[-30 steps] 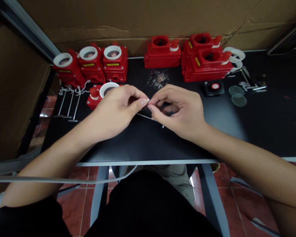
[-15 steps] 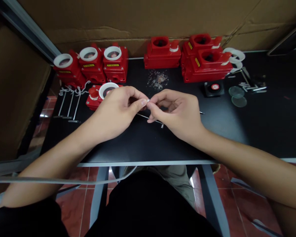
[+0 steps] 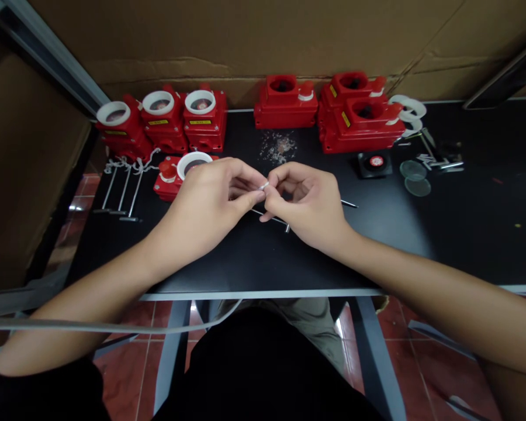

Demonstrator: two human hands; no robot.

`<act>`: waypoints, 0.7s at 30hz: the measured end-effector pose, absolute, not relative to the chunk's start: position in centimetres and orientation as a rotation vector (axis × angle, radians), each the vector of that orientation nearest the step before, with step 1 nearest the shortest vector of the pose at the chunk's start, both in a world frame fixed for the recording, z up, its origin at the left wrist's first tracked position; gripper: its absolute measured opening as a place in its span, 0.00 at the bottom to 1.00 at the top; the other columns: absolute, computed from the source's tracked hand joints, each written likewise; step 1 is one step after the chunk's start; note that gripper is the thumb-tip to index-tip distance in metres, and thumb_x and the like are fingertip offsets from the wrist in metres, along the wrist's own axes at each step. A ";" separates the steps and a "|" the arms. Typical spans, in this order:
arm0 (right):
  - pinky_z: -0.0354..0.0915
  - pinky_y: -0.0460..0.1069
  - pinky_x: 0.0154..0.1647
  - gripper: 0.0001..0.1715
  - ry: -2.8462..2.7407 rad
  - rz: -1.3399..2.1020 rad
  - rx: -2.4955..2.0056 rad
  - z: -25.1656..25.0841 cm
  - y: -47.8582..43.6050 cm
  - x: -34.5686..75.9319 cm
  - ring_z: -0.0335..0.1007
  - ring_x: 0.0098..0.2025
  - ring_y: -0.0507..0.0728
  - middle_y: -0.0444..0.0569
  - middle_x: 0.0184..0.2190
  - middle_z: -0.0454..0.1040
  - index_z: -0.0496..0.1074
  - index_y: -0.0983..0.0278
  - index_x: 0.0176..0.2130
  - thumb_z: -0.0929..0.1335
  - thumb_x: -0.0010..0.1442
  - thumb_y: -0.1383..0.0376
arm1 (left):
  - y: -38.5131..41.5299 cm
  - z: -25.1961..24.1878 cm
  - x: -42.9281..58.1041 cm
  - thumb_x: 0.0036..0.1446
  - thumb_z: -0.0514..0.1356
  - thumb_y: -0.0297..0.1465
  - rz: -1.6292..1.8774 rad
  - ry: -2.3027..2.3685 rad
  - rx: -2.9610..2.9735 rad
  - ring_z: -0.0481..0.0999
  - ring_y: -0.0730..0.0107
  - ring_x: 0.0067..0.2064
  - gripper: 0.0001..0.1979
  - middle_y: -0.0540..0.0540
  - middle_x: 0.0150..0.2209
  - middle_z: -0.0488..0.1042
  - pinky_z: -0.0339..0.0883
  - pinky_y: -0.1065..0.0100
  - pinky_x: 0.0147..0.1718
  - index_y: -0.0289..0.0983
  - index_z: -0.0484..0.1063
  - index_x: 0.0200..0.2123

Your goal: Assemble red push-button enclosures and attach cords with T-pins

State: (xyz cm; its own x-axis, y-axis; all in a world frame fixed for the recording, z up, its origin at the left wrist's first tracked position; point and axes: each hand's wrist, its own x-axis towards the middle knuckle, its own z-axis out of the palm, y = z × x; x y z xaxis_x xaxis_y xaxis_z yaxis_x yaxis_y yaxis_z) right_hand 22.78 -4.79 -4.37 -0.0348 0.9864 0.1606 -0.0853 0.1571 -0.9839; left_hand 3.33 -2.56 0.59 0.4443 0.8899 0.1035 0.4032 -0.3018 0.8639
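Above the middle of the black table, my left hand [image 3: 217, 202] and my right hand [image 3: 309, 202] meet fingertip to fingertip. Both pinch a small white strand [image 3: 263, 186], perhaps string; most of it is hidden by the fingers. Below them on the table lies a thin metal rod with a short crossbar [image 3: 287, 227], partly covered by my right hand. A dark pen-like tip [image 3: 349, 204] shows to the right of that hand. Just behind my left hand sits a red housing [image 3: 168, 169] with a white ring [image 3: 196, 158], partly hidden by the hand.
Several red housings [image 3: 206, 131] with white rings stand back left, more red housings [image 3: 359, 131] without rings back right. Metal T-rods with white strands [image 3: 131, 196] lie left. Loose shavings [image 3: 278, 147], a black block [image 3: 374, 165], glass discs [image 3: 416, 178] and white rings [image 3: 409, 108] lie about.
More of the white strand shows between my fingertips. My right hand has shifted slightly left, and more of the pen-like tip shows. The whole view has tilted a little.
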 end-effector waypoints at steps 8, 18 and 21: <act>0.86 0.45 0.31 0.14 -1.306 1.249 -0.943 -4.0 -4.6 23.6 0.78 0.31 0.50 0.41 0.31 0.76 0.76 0.61 0.34 0.82 0.58 0.66 | -3.3 1.2 3.4 0.71 0.68 0.32 0.793 1.036 1.964 0.89 0.60 0.46 0.03 0.46 0.47 0.88 0.87 0.56 0.52 0.44 0.80 0.46; 0.87 0.48 0.32 0.21 -1.313 1.314 -0.960 -3.8 -4.5 24.0 0.79 0.31 0.51 0.42 0.32 0.80 0.79 0.62 0.35 0.87 0.57 0.55 | -2.9 1.6 2.9 0.71 0.65 0.29 0.713 1.039 2.141 0.88 0.58 0.46 0.08 0.46 0.46 0.86 0.82 0.54 0.50 0.46 0.85 0.48; 0.87 0.47 0.31 0.24 -1.328 1.334 -0.947 -3.8 -4.4 24.1 0.80 0.29 0.51 0.42 0.31 0.79 0.78 0.62 0.35 0.87 0.58 0.53 | -2.9 1.6 2.9 0.70 0.66 0.30 0.725 1.054 2.131 0.88 0.58 0.45 0.06 0.47 0.46 0.88 0.82 0.54 0.51 0.46 0.84 0.45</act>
State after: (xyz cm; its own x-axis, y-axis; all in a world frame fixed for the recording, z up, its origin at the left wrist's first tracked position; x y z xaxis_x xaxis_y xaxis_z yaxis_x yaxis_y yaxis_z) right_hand 24.13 -4.43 -3.84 -0.2059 0.9722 0.1115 -0.1162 0.0889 -0.9892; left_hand 2.91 -2.90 1.57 0.5253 0.8295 0.1897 0.4733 -0.4700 0.7450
